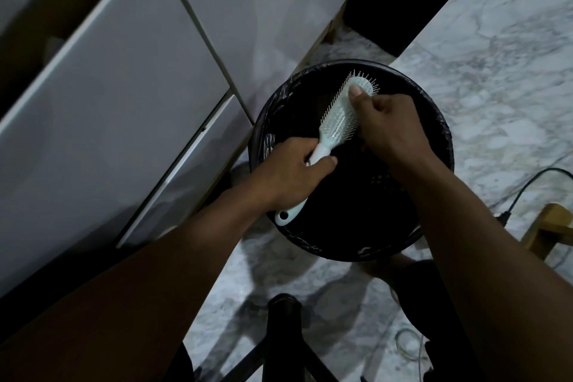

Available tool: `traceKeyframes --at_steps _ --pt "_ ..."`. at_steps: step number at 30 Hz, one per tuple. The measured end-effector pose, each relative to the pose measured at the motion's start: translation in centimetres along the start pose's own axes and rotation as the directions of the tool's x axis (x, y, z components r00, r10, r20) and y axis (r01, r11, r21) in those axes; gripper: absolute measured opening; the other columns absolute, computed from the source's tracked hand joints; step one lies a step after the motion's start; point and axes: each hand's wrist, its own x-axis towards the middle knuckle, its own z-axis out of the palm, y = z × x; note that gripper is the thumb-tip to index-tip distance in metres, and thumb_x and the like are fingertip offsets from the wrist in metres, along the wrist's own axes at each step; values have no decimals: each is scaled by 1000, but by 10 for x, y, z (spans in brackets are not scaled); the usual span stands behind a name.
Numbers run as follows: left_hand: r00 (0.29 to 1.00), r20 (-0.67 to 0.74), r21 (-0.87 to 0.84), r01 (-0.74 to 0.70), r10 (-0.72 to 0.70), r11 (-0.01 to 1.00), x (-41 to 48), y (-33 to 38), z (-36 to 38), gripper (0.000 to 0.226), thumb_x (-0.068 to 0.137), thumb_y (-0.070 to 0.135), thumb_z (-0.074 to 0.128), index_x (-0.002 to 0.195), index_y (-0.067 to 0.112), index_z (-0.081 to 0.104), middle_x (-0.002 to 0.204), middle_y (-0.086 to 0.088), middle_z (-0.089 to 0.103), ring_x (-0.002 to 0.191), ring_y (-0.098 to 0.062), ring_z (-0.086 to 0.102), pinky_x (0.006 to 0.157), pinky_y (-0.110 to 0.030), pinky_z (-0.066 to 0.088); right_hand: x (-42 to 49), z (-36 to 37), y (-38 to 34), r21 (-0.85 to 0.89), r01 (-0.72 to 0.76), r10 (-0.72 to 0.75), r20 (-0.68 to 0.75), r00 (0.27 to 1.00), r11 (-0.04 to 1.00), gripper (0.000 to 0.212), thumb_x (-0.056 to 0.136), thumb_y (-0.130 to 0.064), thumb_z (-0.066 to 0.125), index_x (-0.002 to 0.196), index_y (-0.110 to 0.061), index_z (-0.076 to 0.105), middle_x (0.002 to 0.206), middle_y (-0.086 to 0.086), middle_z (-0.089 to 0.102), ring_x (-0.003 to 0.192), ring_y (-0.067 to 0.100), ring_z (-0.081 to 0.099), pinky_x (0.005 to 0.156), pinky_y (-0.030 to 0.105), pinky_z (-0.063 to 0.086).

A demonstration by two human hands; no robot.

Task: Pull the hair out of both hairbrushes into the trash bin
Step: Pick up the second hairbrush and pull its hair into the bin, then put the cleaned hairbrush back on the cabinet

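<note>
On the marble floor [496, 71] stands a black trash bin [440, 133]. Over it, the left hand [288, 174] fingers wrap the stiff, light white hairbrush [338, 121] handle. The right hand [393, 130] fingers pinch at its bristles.

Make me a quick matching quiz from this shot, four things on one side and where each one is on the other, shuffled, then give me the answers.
Things:
1. left hand
2. right hand
3. trash bin
4. black cable

Places:
A. on the marble floor, right of the bin
B. wrapped around the hairbrush handle
C. directly under the hairbrush
D. at the bristle end, thumb on the brush head

Pairs: 1-B, 2-D, 3-C, 4-A
</note>
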Motion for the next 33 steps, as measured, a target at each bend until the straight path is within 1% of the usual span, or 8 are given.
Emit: traceKeyframes --at_steps 4,10,15,18,20,23,25,33 --pt "1000 7 -14 15 -15 1000 2 -1 -2 38 98 26 63 63 21 48 54 10 47 44 -1 41 47 -19 32 -4 -6 -1 248 -123 94 127 988 961 53 104 -37 49 63 -5 56 53 7 54 36 9 49 42 19 42" --pt "990 -111 -46 86 -90 995 -1 -7 -6 44 98 25 63 59 23 45 43 14 44 38 2 40 42 -14 28 -5 -1 -1 643 -396 201 357 912 656 36 107 -27 42 79 -11 59 61 2 56 51 15 54 54 27 47" --pt "977 -162 29 147 -140 989 -24 -5 -6 38 96 30 63 62 21 49 55 10 50 44 2 48 46 -18 32 -29 0 3 272 -162 146 78 986 948 14 94 -18 69 87 -7 64 61 3 60 40 6 58 50 25 50" --pt "968 -219 206 167 -121 964 -39 15 -15 27 91 36 65 71 23 53 67 7 57 60 -10 55 51 -25 34 -50 -7 -10 -32 -39 40 45 998 999 39 89 -36 72 64 -9 62 55 4 60 46 16 58 53 27 47" --pt "965 -241 277 172 -104 945 -52 33 -23 23 89 38 64 76 19 57 74 0 61 71 -21 61 58 -26 38 -59 -20 -27 -275 38 -12 95 995 961 48 94 -44 62 66 -5 63 66 12 67 63 29 65 60 30 46" --pt "961 -265 331 164 -75 929 -74 65 -37 26 84 38 63 76 14 58 78 -9 62 81 -32 67 64 -28 41 -73 -50 -62 -493 166 -7 309 951 854 26 95 -33 61 109 -11 66 116 17 69 106 35 64 84 33 48" --pt "961 -274 380 143 -37 914 -91 92 -46 27 84 38 63 76 14 54 81 -10 61 85 -34 67 64 -29 41 -89 -76 -94 -585 248 -4 386 922 772 41 94 -32 63 130 -12 59 134 14 60 121 33 57 97 34 45" --pt "890 -404 580 71 210 812 -180 218 -88 47 90 42 61 117 4 60 116 -18 64 99 -35 63 70 -31 43 -170 -175 -206 -619 318 -172 284 943 719 22 92 -31 67 104 -13 66 122 8 63 105 29 60 84 33 46"
